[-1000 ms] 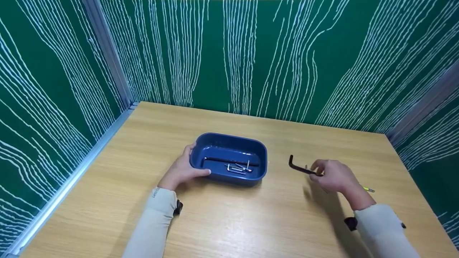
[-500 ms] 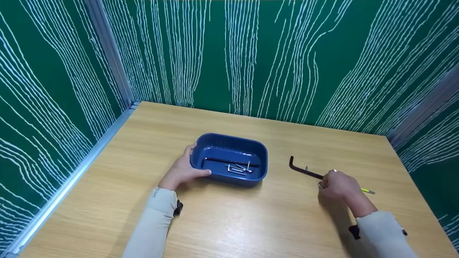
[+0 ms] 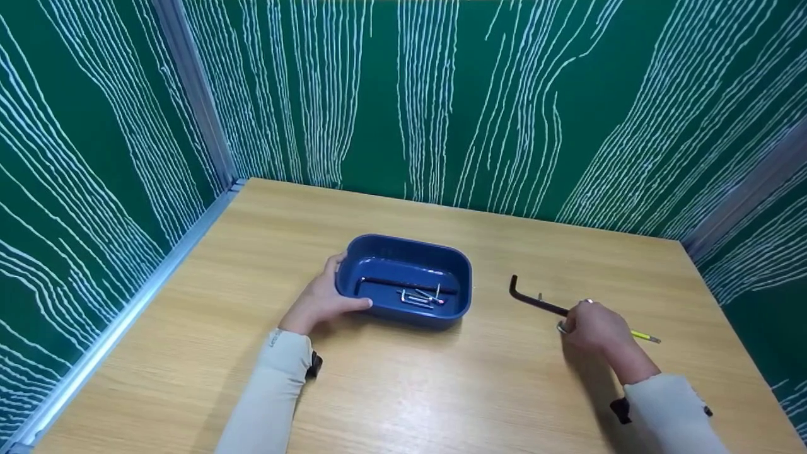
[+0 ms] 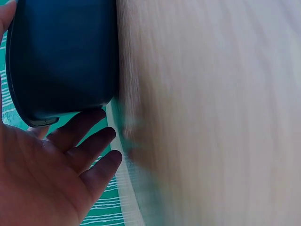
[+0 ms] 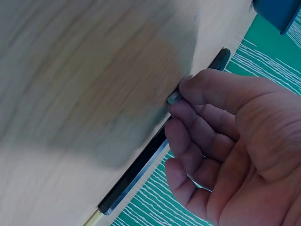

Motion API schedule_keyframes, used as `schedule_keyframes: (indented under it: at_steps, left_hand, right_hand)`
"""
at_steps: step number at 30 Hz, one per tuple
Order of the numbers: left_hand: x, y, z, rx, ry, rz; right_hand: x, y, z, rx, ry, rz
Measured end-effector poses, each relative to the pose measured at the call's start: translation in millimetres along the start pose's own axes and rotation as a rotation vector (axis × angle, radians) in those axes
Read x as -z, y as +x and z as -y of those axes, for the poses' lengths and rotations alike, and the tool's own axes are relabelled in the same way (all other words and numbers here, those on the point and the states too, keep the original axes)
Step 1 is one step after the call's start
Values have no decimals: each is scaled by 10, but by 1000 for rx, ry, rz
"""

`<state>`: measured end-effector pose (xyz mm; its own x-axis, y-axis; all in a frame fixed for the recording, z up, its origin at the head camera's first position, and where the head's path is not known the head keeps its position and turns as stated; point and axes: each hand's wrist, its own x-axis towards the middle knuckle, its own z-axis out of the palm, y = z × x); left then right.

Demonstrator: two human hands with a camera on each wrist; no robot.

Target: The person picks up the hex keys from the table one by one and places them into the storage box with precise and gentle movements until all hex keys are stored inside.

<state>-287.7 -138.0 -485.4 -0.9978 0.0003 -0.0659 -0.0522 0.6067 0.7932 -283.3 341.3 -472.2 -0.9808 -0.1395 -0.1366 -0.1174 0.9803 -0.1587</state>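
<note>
Your right hand (image 3: 596,329) pinches a small metal rod (image 5: 174,98) near the bent black bar (image 3: 547,306), so a low swing toward nine o'clock, where your left hand (image 3: 323,301) grips the box (image 3: 416,320), could snag that bar.

The head view looks forward and down at the table (image 3: 391,384); the wrist views look, very near, at the left hand (image 4: 44,174) and the right hand (image 5: 249,150); all three share the blue box (image 3: 410,253).

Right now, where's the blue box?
In the middle of the head view, the blue box sits on the table, left of a black hex key, its left end held by the left hand.
</note>
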Motion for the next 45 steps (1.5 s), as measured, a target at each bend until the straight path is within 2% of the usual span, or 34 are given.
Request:
schedule_keyframes:
  at_steps: [6, 10, 14, 20, 28, 37, 41, 45]
  left_hand:
    - [-1, -1, 6, -8, -10, 11]
    - [-8, 8, 17, -22, -7, 13]
    - [-12, 15, 25, -33, 13, 10]
    - [-1, 7, 21, -16, 4, 5]
    - [8, 3, 37, -23, -16, 8]
    - [-5, 14, 51, -3, -7, -2]
    - [-7, 14, 42, -19, -19, 5]
    - [-16, 18, 28, -30, -25, 8]
  right_hand:
    - [42, -4, 53, -5, 49, 0]
    - [87, 7, 126, 7, 84, -44]
    - [118, 31, 230, 25, 113, -87]
    - [181, 123, 437, 25, 181, -74]
    - [281, 262, 734, 133, 167, -171]
    - [319, 368, 1050, 166, 174, -179]
    - [319, 418, 1188, 204, 176, -210]
    - [319, 468, 1338, 207, 189, -211]
